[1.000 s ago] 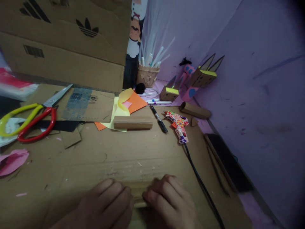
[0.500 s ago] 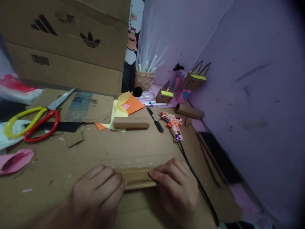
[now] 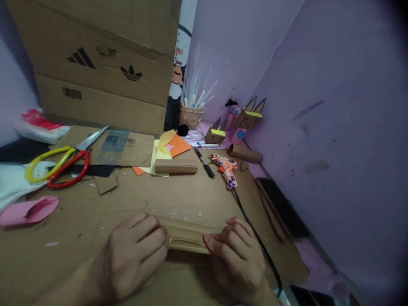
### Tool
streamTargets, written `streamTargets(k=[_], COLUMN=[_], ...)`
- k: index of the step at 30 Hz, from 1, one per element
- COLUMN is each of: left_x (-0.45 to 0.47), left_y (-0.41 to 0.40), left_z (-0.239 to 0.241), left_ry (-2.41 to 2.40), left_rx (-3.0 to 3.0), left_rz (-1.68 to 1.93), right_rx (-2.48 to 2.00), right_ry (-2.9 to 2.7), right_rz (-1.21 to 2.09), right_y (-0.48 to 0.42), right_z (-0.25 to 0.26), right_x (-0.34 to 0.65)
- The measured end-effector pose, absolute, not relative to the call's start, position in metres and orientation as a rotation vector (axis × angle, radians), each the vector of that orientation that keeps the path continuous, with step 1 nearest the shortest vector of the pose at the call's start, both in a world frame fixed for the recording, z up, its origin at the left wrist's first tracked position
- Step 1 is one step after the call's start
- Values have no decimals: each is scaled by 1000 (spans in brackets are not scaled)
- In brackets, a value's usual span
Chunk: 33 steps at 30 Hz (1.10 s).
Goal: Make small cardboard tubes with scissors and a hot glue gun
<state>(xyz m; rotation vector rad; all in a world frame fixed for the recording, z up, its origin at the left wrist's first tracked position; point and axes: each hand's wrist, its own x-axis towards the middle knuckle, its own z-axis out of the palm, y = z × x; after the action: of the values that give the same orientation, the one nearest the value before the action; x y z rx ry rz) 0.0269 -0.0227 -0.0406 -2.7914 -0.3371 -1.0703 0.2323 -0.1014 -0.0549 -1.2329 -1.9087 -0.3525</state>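
Note:
A folded strip of brown cardboard (image 3: 189, 236) is held level between my two hands, low in the middle of the view. My left hand (image 3: 135, 253) grips its left end, with the fingers curled over and the thumb mostly hidden. At the right end my right hand (image 3: 237, 250) pinches it between thumb and fingers. Creases run along the strip's length. Beyond it lies a folded cardboard block (image 3: 176, 166). To the right of that block are a black marker (image 3: 205, 163) and a flower-patterned glue gun (image 3: 225, 170).
Scissors (image 3: 84, 157) with yellow and red handles lie at left near a pink paper roll (image 3: 30, 210). A big cardboard box (image 3: 105, 97) stands behind. The glue gun's black cord (image 3: 251, 227) passes right of my hand. A phone-like dark slab (image 3: 282, 207) lies by the wall.
The view has shifted slightly. Both hands keep hold of the cardboard strip, which now tilts a little down to the right, and the right fingers have lifted somewhat.

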Motion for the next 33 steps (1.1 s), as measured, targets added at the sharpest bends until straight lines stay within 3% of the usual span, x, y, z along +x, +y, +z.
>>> streamTargets(k=[4, 10, 14, 17, 23, 33], left_x=[20, 18, 23, 26, 31, 23], left_y=[-18, -12, -8, -2, 7, 1], left_z=[-43, -29, -24, -22, -22, -27], left_ry=[-300, -179, -177, -466, -1231, -989], left_rx=[-2789, -2796, -2773, -2754, -3000, -3241], left_rz=[-1003, -1074, -1117, -1204, -1743, -1723], right_rx=[-1273, -1206, -965, -810, -717, -647], right_ry=[-1920, -1492, -1411, -1196, -932, -1022], right_rz=[-152, 1005, 1408, 1506, 1530, 1659], right_y=[-106, -92, -63, -42, -22, -28], right_z=[-56, -38, -34, -35, -40, -44], right_x=[238, 242, 218, 204, 200, 196])
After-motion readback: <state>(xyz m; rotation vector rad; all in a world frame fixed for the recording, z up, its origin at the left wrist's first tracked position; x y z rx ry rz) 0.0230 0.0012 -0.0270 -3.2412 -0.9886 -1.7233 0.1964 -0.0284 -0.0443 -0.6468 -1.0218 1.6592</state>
